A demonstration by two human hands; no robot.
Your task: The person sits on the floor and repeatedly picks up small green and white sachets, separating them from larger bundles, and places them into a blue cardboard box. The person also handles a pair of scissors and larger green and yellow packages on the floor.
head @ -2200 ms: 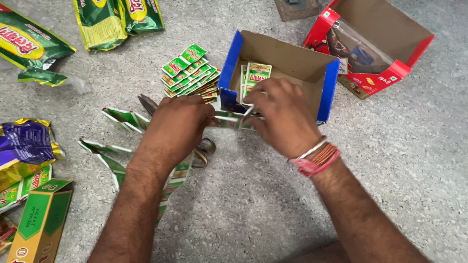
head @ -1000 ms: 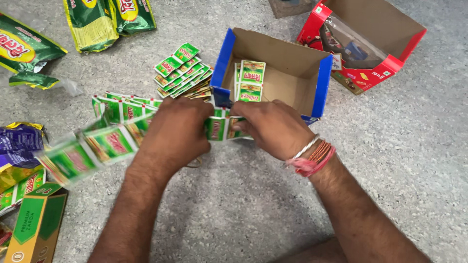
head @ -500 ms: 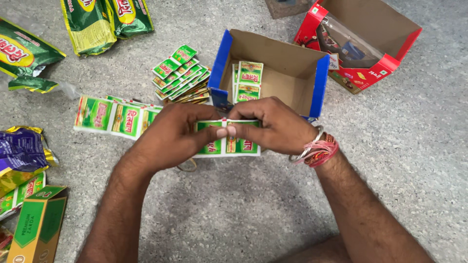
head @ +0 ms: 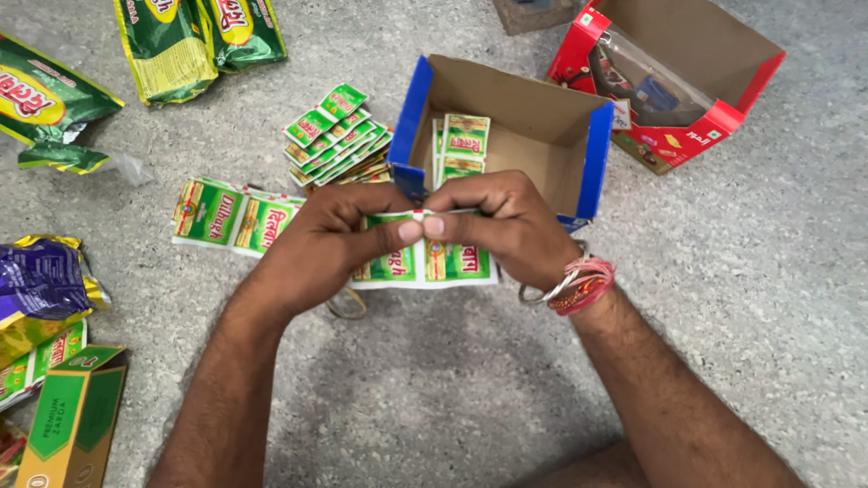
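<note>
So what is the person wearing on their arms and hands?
Both forearms are bare, with no sleeves in view. The right hand has a bundle of red and pink threads and a thin silver bangle around its wrist. The left hand wears nothing: no glove, ring or band that I can see.

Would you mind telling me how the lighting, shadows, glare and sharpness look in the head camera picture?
In the head view the light is soft and even, with only a faint shadow under the forearms on the grey floor. The left hand, right hand and sachet strip are sharp, with no motion blur. Mild glare shows on the purple foil packet and the green pouches.
</note>
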